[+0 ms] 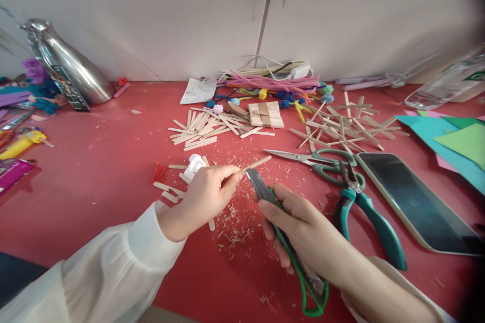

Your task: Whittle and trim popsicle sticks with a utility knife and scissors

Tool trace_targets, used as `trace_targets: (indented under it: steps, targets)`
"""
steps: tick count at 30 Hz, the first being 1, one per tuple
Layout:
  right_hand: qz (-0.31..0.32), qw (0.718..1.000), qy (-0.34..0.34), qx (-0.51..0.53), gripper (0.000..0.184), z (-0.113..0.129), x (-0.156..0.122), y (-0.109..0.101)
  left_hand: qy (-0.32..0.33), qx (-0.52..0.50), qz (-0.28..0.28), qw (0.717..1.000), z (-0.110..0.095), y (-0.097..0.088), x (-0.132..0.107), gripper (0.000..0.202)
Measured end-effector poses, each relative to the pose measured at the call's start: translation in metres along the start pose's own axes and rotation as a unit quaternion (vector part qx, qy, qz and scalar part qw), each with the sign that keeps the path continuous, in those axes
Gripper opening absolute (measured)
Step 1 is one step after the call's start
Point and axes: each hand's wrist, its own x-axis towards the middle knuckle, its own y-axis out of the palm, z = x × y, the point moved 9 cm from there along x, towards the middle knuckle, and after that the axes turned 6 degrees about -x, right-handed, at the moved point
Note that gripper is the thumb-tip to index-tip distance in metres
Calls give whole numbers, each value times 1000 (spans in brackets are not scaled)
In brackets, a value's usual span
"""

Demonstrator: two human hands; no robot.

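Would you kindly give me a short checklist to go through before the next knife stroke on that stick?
1. Left hand grip on the wooden stick: ok, pinched between thumb and fingers.
2. Right hand grip on the utility knife: ok, fingers wrapped round the green handle, blade out.
3. Blade on the stick: ok, it meets the stick just past the left fingertips.
4. Left fingertips clear of the blade: not ok, they sit right beside it.
5. Space ahead of the stick: ok, the scissors lie apart from its tip.
6. Blade sharpness: cannot tell.
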Motion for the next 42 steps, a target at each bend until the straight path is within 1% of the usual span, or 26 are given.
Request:
trace_targets:
  steps: [3,6,13,20,23,25,28,29,31,33,35,37,40,42]
  targets:
    - [9,1000,9,5,20,-3,0,1,-7,11,10,1000,-1,2,0,28]
    - [32,999,18,21,22,-6,0,5,-19,16,21,999,0,4,0,30]
    - [74,995,26,69,31,-9,0,15,-17,6,18,1000,-1,5,0,29]
    - [95,984,34,150,19,-4,-1,15,3,13,3,1000,1,1,1,27]
    - [100,984,28,147,20,-3,-1,12,16,3,-8,1000,0,-2,1,29]
    - [101,985,24,136,21,-2,0,10,8,-9,-8,1000,2,-3,1,29]
    - [110,989,11,96,23,1,-2,8,-40,-39,0,998,13,-4,3,32]
    - [104,992,0,72,23,2,-3,6,-59,-53,1,997,17,-4,3,33]
    - [61,997,-35,5,24,7,-3,-2,-84,-86,-6,993,22,-7,4,33]
    - [-10,995,-73,-74,25,12,-3,-15,-95,-116,-15,989,23,-9,5,30]
    - [-70,979,-108,-161,24,17,-4,-25,-94,-132,-15,987,22,-8,5,27]
    - [-105,952,-148,-247,21,23,-6,-29,-84,-137,-8,987,20,-6,5,27]
    - [-126,907,-198,-348,17,31,-10,-26,-63,-128,-1,990,17,-4,3,27]
    - [-116,892,-205,-384,17,31,-11,-22,-55,-118,0,991,15,-3,2,27]
